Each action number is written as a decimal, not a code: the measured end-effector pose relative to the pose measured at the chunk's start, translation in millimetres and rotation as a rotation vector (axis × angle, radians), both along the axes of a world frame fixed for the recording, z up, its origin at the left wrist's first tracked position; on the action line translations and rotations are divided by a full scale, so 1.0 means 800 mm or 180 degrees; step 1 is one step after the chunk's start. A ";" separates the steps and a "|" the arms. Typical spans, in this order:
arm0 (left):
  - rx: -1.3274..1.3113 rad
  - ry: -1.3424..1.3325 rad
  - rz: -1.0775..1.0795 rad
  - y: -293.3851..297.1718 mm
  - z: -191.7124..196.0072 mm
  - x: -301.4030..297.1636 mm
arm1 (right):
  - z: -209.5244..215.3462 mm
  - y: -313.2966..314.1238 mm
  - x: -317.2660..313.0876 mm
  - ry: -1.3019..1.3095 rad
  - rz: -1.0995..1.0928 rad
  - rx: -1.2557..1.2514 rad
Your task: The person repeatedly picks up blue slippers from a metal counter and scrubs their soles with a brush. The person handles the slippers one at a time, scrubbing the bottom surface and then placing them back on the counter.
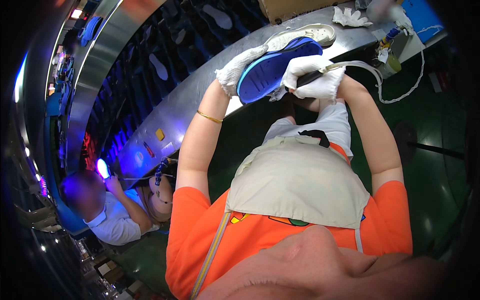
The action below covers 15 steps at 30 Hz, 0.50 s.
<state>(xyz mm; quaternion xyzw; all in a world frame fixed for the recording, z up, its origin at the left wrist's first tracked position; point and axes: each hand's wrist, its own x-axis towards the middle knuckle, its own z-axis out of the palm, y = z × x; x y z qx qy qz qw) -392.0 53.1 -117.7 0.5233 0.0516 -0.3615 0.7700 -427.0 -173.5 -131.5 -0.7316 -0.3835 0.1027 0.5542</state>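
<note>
A white knit glove covers my left hand (239, 67), which is closed on the left edge of a blue shoe sole (267, 75). The sole is tilted at the bench's near edge, with its slotted inner face showing. My right hand (320, 82), also in a white glove, wraps round a black-handled hose tool (308, 78) beside the sole's right side. Its tip is too small to make out against the sole. A clear hose (367, 66) runs from the tool off to the right. Just behind the sole lies a white shoe (312, 33).
A metal bench (210, 67) curves along a conveyor carrying several soles (159, 67). A spare white glove (351, 18) lies at the far right, near a yellowish container (391, 65) and a blue panel (422, 20). At left sits another person (120, 215) holding a brightly lit object (103, 169).
</note>
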 end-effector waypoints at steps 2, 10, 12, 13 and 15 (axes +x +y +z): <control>-0.0018 0.0056 -0.0047 -0.005 0.007 -0.006 | 0.017 -0.002 -0.003 -0.0258 -0.0098 -0.0036; 0.0149 -0.0268 -0.0125 0.003 0.017 -0.016 | 0.020 -0.029 0.005 -0.0238 -0.0078 -0.0314; -0.0792 -0.0183 0.0148 0.003 0.007 -0.021 | 0.016 -0.026 -0.006 0.0611 -0.0378 0.0161; -0.1262 -0.0134 0.0290 0.003 -0.002 -0.024 | 0.023 -0.021 -0.016 0.0812 -0.0277 0.0582; -0.1613 -0.0302 0.0382 -0.008 -0.006 -0.035 | 0.017 0.003 -0.031 0.1010 -0.0569 0.1080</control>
